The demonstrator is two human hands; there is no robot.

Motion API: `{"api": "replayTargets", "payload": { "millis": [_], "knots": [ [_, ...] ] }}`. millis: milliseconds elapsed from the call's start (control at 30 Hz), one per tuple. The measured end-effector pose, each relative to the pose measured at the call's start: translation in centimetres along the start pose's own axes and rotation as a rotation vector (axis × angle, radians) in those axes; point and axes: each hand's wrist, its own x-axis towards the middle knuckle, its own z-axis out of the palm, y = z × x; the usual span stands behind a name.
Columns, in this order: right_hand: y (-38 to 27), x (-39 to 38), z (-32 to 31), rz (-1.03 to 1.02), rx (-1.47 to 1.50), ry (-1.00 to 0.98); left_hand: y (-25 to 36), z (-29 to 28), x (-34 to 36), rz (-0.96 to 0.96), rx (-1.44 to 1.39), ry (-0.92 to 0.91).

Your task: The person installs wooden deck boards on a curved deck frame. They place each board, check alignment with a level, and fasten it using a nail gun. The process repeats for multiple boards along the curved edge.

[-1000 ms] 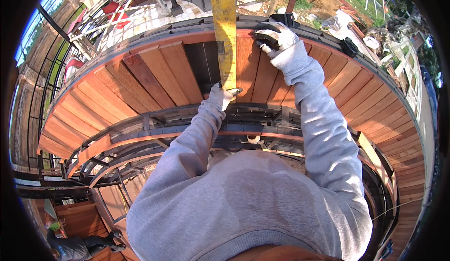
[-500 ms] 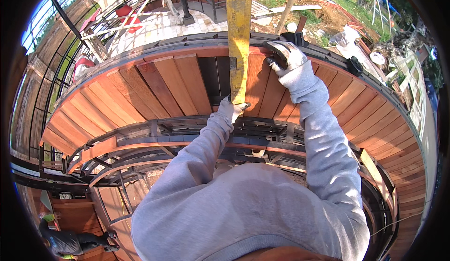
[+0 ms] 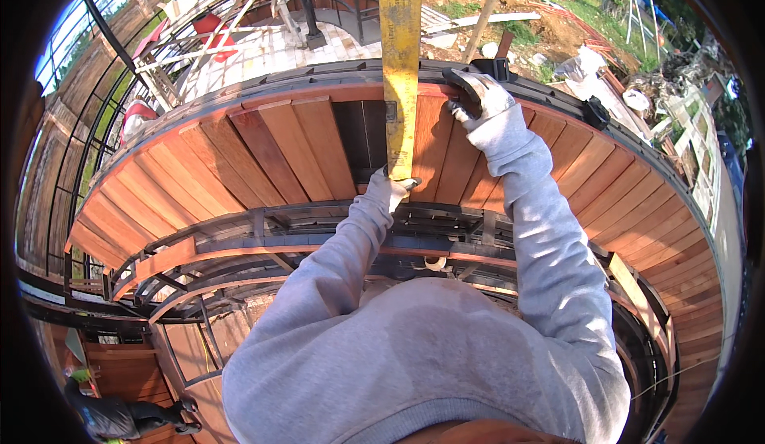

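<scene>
A long, worn yellow spirit level (image 3: 401, 53) lies across the curved band of planks and reaches past its far edge. My left hand (image 3: 386, 189), in a pale glove with dark fingertips, is closed around its near end. To the left of the level a dark gap (image 3: 360, 137) shows between the wooden planks. My right hand (image 3: 492, 109), gloved the same way, rests at the far edge of the plank band, right of the level. Its thumb and fingers are apart in a C shape, with nothing visible held. A reddish plank (image 3: 432, 137) lies between the level and that hand.
Black curved metal framing (image 3: 446, 241) with wooden strips runs nearest my body. Dark clamp-like pieces (image 3: 596, 113) sit on the far rim. Beyond are a white sawhorse-like frame (image 3: 279, 1), rubble and soil. Another person (image 3: 119, 416) is at the lower left.
The view has shifted slightly, and the scene sits a little lower and to the left. Both hands keep their places, the left still on the level.
</scene>
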Motion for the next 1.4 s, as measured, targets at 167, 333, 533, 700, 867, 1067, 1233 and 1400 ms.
{"api": "replayTargets", "payload": {
  "millis": [167,333,533,700,867,1067,1233,1400],
  "knots": [
    [-0.6,0.5,-0.6,-0.077,-0.188,0.004,-0.3,0.0,0.1,0.023,0.005,-0.007],
    [-1.3,0.2,-0.8,-0.158,-0.244,0.064,0.1,0.0,-0.1,-0.001,0.021,0.002],
    [-0.7,0.1,-0.5,-0.091,-0.158,0.012,-1.1,0.4,0.0,-0.010,-0.064,0.009],
    [-0.5,0.0,-0.4,-0.015,-0.171,-0.040,-0.9,0.4,0.0,-0.046,-0.032,0.014],
    [-0.7,-0.1,-0.3,-0.011,-0.331,-0.056,0.5,0.1,-0.4,-0.082,-0.012,0.008],
    [-1.0,-0.1,0.0,-0.057,-0.475,0.012,1.7,-0.3,-0.6,-0.071,0.100,-0.019],
    [-0.8,-0.1,0.8,-0.021,-0.632,-0.076,2.6,-0.4,-0.9,-0.099,0.087,-0.019],
    [-1.4,-0.3,0.9,-0.012,-0.634,-0.066,3.7,-0.6,-1.4,-0.043,0.130,0.017]
  ]
}}
